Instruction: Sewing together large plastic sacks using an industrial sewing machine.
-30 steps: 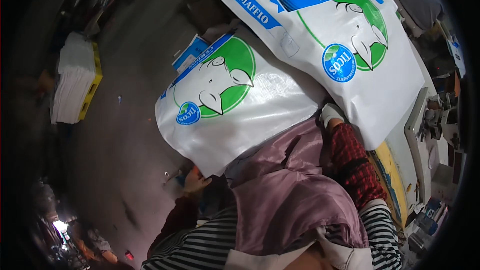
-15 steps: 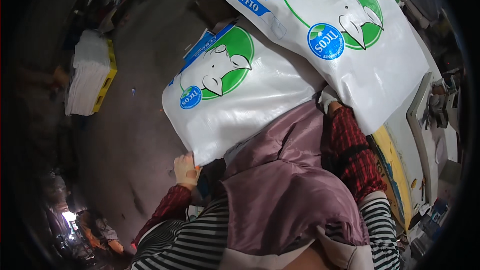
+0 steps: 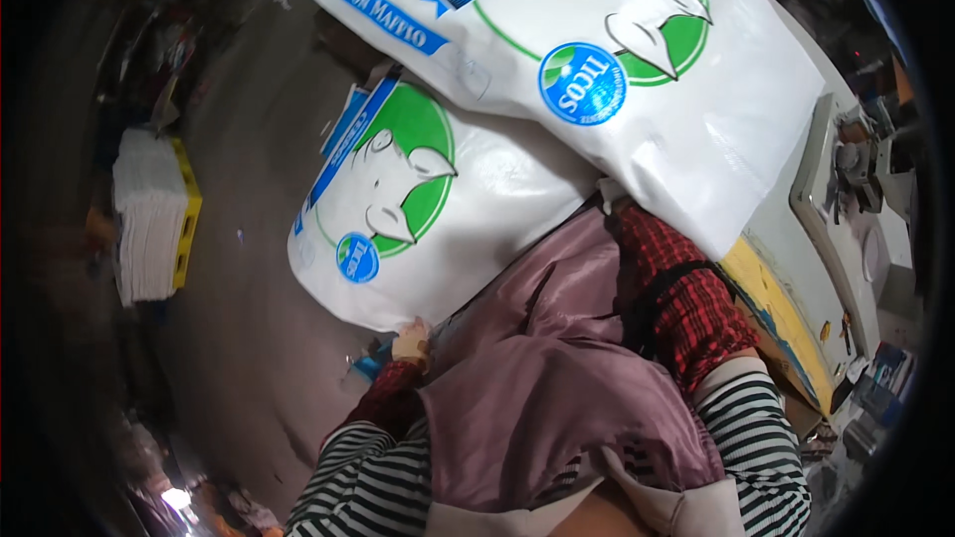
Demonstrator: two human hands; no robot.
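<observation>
A white woven-plastic feed sack (image 3: 517,184) with a green circle and a pig drawing lies slantwise in front of me. My left hand (image 3: 411,340) is closed on its near left corner. By its near right corner is my right hand (image 3: 614,193), in a pale glove and largely covered by a second sack; its fingers are hidden. That second white sack (image 3: 716,154), with the same pig print and blue bands, overlaps the first one's far right part and hangs down over the table side. A mauve apron (image 3: 567,398) covers my front, below the first sack's near edge.
On the left, a stack of folded white sacks (image 3: 149,219) stands against a yellow plastic piece (image 3: 187,209) on the dark floor (image 3: 239,338). To the right are a yellow-edged table (image 3: 781,313) and a cluttered machine-like unit (image 3: 856,174). A small blue object (image 3: 368,363) is beside my left hand.
My left hand has come in toward my body with the sack corner. Both sacks now appear further left in the picture, and the view has shifted. More of my right hand is covered.
</observation>
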